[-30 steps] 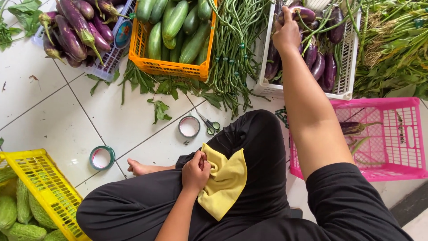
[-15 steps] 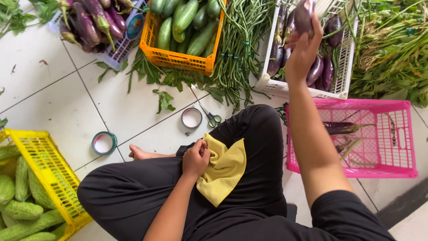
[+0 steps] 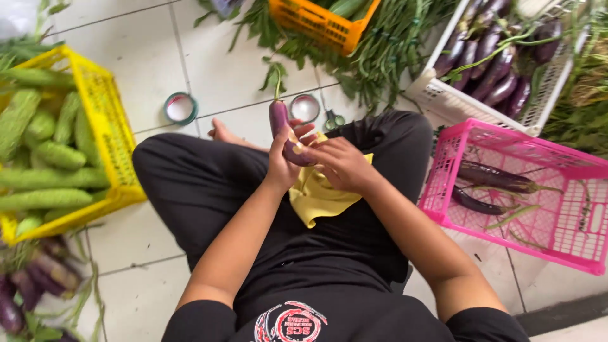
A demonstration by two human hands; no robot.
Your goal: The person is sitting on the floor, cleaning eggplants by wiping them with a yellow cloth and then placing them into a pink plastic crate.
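We hold the purple eggplant point(image 3: 282, 130) upright over our lap, left hand point(image 3: 280, 166) wrapped around it, right hand point(image 3: 339, 166) closed on its lower end above the yellow cloth point(image 3: 316, 196). Wiping seems underway; next, rub along its length.

The person wears black throughout — a short-sleeved black top and loose black trousers of a soft, matte cloth that creases at the knees. On the chest of the top sits a round printed emblem in red and white, partly cut off by the lower edge of the view. Both forearms are bare from the sleeve hems down, and the left hand point(image 3: 282, 166) and right hand point(image 3: 342, 166) carry no gloves, rings or watch. One foot shows — bare.
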